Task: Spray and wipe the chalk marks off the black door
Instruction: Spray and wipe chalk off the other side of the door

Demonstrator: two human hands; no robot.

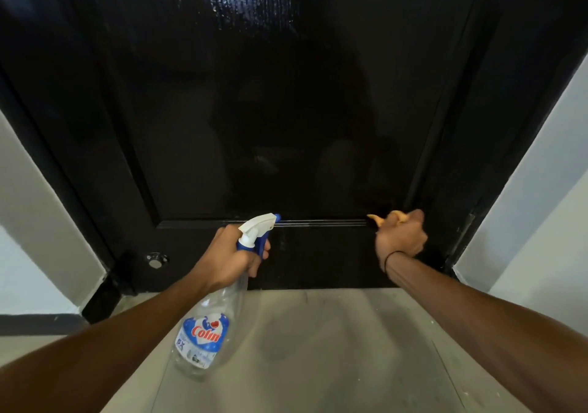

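The black door [286,110] fills the upper view, glossy and wet-looking near the top; no chalk marks show on it. My left hand [227,258] grips the neck of a clear spray bottle [203,333] with a white and blue trigger head, nozzle aimed at the lower panel groove. My right hand [401,237] is curled round a bunched orange cloth [386,217] and presses it against the door at the panel's lower right corner.
A round metal fitting [156,260] sits low on the door's left side. Black frame posts flank the door, with white walls [541,221] on both sides. A pale dusty floor [318,349] runs up to the door's bottom edge.
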